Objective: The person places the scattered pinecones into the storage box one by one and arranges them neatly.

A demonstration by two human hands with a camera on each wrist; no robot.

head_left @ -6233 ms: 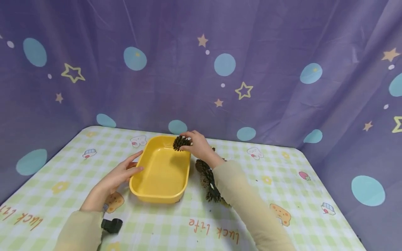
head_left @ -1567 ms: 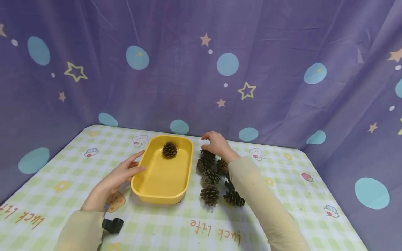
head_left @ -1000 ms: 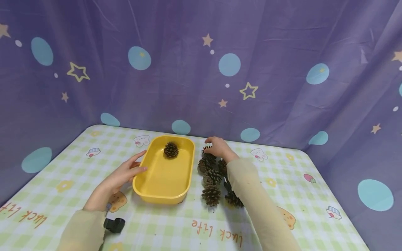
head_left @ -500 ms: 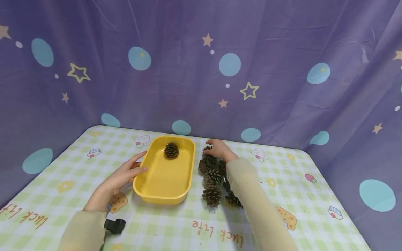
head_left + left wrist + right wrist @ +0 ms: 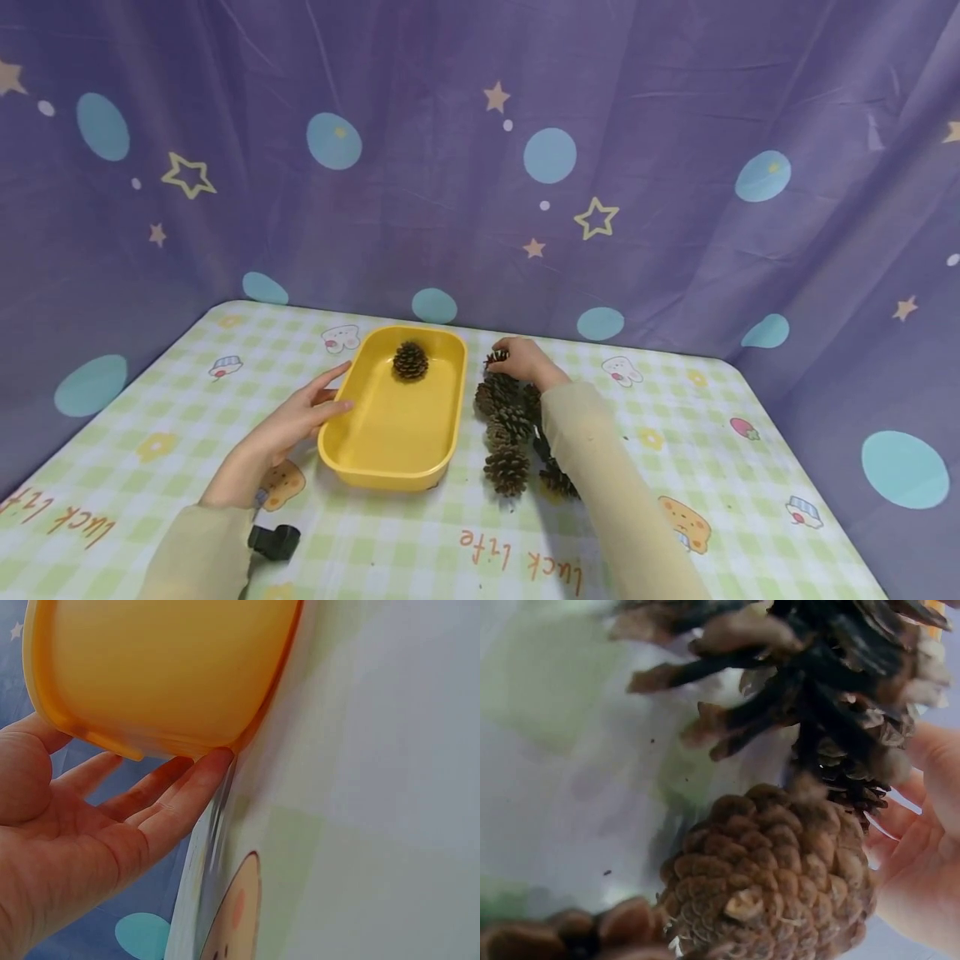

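Observation:
On the left side of the yellow plastic tub (image 5: 393, 429), my left hand (image 5: 288, 423) holds the rim, its thumb over the edge and its fingers (image 5: 184, 802) against the outer wall. One pine cone (image 5: 410, 361) lies inside, near the tub's far end. To the right of the tub, my right hand (image 5: 527, 365) grips a pine cone (image 5: 496, 358) at the far end of a cluster. Several other pine cones (image 5: 507, 469) lie in that cluster, partly hidden by my right sleeve. The right wrist view shows a closed-scaled pine cone (image 5: 772, 877) close up, with the fingers partly hidden behind the cones.
A checked tablecloth (image 5: 420, 542) with printed figures covers the table. A purple curtain (image 5: 420, 200) hangs behind its far edge and at both sides. A black device (image 5: 274, 542) sits at my left wrist.
A pine cone carried by my right hand earlier now lies in the tub. That hand has since moved right and lowered onto another cone. My left hand has stayed at the tub.

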